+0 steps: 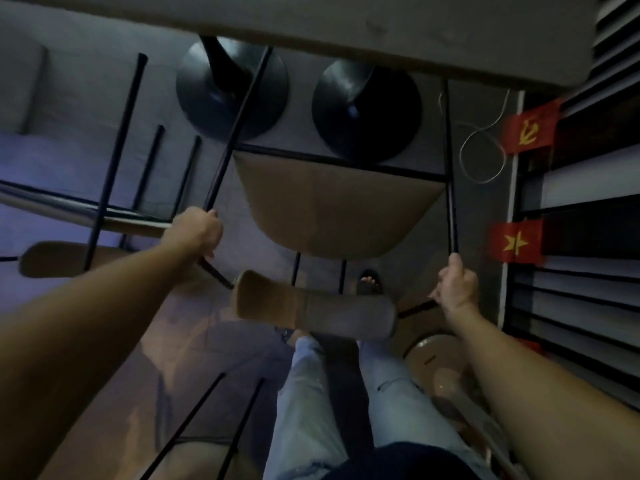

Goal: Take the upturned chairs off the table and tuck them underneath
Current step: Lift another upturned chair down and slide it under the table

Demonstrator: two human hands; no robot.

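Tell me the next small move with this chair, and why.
Probably push the chair straight forward, further under the table. Both hands, left and right, have a grip on its black frame, and its seat sits just short of the table edge, facing the two round bases. Keep it centred: another chair stands close on the left.

Two hands [199, 232] [455, 289]; three chairs [339, 209] [79, 223] [194, 445]; beyond the fingers two round table bases [204, 88] [384, 112]; two red flags [531, 128] [516, 242].

Tan-seated, black-legged chair [332, 209]; red, yellow-emblemed flags [531, 128].
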